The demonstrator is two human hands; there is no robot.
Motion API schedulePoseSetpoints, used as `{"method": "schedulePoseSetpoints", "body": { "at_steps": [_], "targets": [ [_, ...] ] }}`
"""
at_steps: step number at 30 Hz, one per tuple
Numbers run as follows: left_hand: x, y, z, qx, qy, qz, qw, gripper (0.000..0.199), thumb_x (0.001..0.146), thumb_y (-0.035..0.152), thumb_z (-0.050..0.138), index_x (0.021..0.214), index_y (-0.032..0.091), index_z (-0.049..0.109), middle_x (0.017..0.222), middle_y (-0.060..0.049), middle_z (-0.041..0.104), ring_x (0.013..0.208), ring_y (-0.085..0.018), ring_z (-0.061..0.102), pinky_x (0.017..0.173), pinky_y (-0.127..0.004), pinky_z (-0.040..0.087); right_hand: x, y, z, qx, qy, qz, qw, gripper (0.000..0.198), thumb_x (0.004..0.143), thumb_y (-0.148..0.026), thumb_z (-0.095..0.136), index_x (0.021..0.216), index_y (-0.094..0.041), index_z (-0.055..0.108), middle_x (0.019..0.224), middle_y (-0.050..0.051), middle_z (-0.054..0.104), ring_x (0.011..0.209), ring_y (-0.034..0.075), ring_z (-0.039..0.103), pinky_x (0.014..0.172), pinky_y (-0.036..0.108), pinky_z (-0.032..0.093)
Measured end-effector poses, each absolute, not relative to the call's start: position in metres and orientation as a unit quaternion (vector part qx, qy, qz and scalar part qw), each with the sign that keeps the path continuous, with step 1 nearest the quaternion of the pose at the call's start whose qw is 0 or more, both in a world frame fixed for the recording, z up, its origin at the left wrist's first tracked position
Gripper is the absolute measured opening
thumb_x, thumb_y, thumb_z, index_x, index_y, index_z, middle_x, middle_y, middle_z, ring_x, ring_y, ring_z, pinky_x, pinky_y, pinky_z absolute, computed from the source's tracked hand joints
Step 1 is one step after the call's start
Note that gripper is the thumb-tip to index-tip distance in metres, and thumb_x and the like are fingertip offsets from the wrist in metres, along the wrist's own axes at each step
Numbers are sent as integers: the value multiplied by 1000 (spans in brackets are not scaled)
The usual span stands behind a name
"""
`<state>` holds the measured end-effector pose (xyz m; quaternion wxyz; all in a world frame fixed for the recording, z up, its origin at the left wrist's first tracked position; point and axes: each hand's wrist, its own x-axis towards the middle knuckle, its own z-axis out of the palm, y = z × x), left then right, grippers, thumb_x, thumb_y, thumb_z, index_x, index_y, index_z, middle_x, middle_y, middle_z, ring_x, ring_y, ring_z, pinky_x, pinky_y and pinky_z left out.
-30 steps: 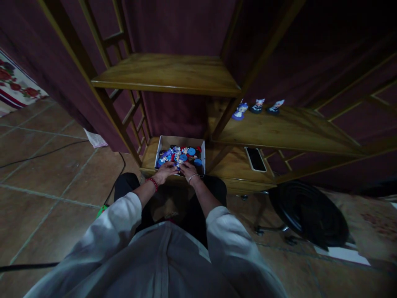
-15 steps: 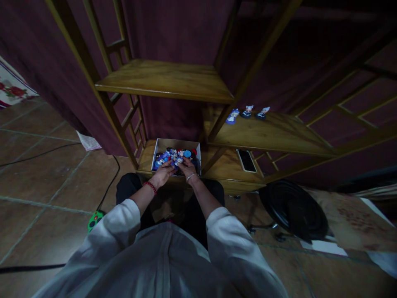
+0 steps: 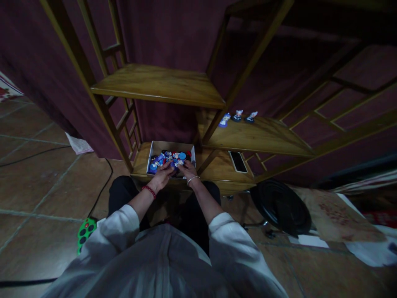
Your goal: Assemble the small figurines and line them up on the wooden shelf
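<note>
Both hands meet over the near side of a white cardboard box [image 3: 150,154] on the low shelf. Between them is a small blue-and-white figurine [image 3: 177,163]. My left hand [image 3: 161,175], with a red bead bracelet at the wrist, is closed on its left side. My right hand [image 3: 188,169], wearing a pale bracelet, closes on it from the right. Several more small figurines [image 3: 167,156] in blue, white, red and black lie jumbled in the box. The fingertips are partly lost among these colours.
Three figurines [image 3: 237,116] stand on the wooden shelf [image 3: 260,134] to the right. Below it lies a phone [image 3: 238,162]. An upper shelf board [image 3: 161,85] overhangs the box. A black round stool [image 3: 282,207] is at right; a green button device [image 3: 84,232] and cables lie on the floor at left.
The view has turned slightly to the right, so the scene sits further left. Both hands stay at the box with the figurine between them, drawn slightly towards me.
</note>
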<state>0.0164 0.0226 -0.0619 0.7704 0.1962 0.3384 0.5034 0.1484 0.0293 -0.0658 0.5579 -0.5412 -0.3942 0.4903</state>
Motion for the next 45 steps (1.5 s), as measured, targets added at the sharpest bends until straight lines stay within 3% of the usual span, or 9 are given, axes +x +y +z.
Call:
{"method": "schedulePoseSetpoints", "body": {
  "at_steps": [10, 21, 27, 37, 45],
  "targets": [
    [7, 19, -55, 146, 352, 526, 760, 26, 72, -1, 59, 90, 16, 66, 85, 0, 66, 82, -8, 60, 92, -27, 43, 139, 29, -66, -517, -406, 522, 543, 54, 56, -38, 72, 107, -23, 59, 87, 1, 67, 79, 16, 60, 76, 30, 47],
    [4, 20, -57, 152, 349, 501, 777, 21, 78, 6, 56, 94, 17, 65, 81, -2, 64, 73, -9, 60, 80, -25, 47, 139, 26, -61, -533, -402, 499, 552, 47, 55, -37, 71, 99, -22, 63, 77, 0, 65, 71, 14, 57, 68, 27, 47],
    [6, 20, -57, 146, 351, 502, 777, 25, 77, 6, 57, 97, 17, 65, 82, -2, 65, 74, -8, 60, 78, -23, 48, 139, 25, -57, -532, -412, 493, 552, 45, 55, -35, 70, 98, -23, 63, 77, -1, 66, 75, 16, 58, 74, 29, 47],
    [6, 22, -56, 133, 380, 504, 764, 18, 76, 6, 59, 90, 17, 64, 78, 0, 64, 71, -8, 60, 76, -23, 49, 139, 28, -54, -512, -438, 504, 540, 39, 58, -27, 68, 96, -24, 63, 85, -2, 66, 82, 16, 59, 82, 30, 46],
    [6, 21, -54, 133, 375, 501, 769, 6, 77, 10, 60, 80, 15, 62, 77, -2, 65, 75, -12, 62, 74, -25, 50, 141, 28, -51, -509, -448, 504, 535, 38, 59, -26, 68, 96, -25, 62, 83, -3, 66, 81, 15, 60, 80, 29, 46]
  ]
}}
